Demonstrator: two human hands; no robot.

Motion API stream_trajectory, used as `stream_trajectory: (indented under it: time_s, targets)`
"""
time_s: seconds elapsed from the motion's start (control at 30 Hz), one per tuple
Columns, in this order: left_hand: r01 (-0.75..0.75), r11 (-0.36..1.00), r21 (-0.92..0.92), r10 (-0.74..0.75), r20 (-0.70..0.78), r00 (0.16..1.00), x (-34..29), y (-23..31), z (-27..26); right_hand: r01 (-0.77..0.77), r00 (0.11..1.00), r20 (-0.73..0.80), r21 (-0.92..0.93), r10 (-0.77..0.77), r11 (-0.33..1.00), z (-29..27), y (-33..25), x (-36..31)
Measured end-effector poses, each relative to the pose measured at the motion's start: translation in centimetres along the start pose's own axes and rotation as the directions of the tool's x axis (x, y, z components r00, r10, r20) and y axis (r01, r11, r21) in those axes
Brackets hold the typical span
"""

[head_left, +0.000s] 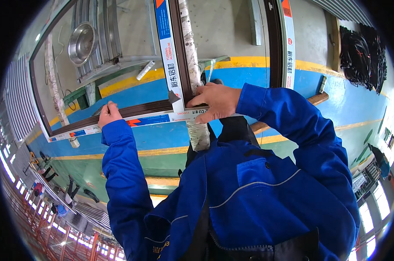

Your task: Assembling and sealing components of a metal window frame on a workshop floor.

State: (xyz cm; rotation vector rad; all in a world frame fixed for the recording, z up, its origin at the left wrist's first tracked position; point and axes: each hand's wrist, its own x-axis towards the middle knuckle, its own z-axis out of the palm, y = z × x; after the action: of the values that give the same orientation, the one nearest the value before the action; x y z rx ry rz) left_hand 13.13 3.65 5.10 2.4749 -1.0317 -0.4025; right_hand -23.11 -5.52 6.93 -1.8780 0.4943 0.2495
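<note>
A large dark brown metal window frame (151, 107), its outer faces covered in white, blue and orange printed film, lies flat in front of me. My left hand (110, 115) is closed round its near bar, left of the middle upright. At the junction of that upright and the near bar, my right hand (213, 102) grips the bar between thumb and fingers. Beside it, a grey torn-looking flap (174, 96) sticks up from the film. Under the junction runs a speckled, plastic-wrapped support beam (200, 135); a second wrapped beam (53, 80) passes beneath the left part.
Through the frame's left opening show a shiny metal bowl (82, 44), long metal profiles (105, 26), a green trestle (78, 96) and a white roll (145, 70). Black strips (363, 56) lie bundled at far right, near a wooden beam (318, 99). Several people are distant at lower left.
</note>
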Motion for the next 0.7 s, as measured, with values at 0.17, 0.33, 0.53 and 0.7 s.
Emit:
stream_trajectory:
  time_s: [0.17, 0.33, 0.53, 0.7]
  targets:
    - [0.005, 1.000, 0.009, -0.005, 0.006, 1.000, 0.0, 0.2, 0.0, -0.009, 0.999, -0.047, -0.032, 0.008, 0.999, 0.2, -0.7, -0.2]
    - [0.010, 1.000, 0.001, -0.010, 0.013, 1.000, 0.1, -0.1, -0.1, -0.059, 0.998, -0.011, 0.007, 0.059, 0.998, 0.0, -1.1, -0.1]
    - [0.007, 1.000, -0.005, -0.007, 0.008, 1.000, 0.2, -0.2, 0.1, -0.075, 0.994, -0.083, 0.023, 0.076, 0.997, 0.7, -0.8, -0.2]
    - [0.051, 0.999, 0.009, -0.051, 0.061, 0.997, -0.1, 0.7, -0.3, -0.149, 0.981, -0.124, 0.034, 0.152, 0.988, 2.0, -1.6, 0.5]
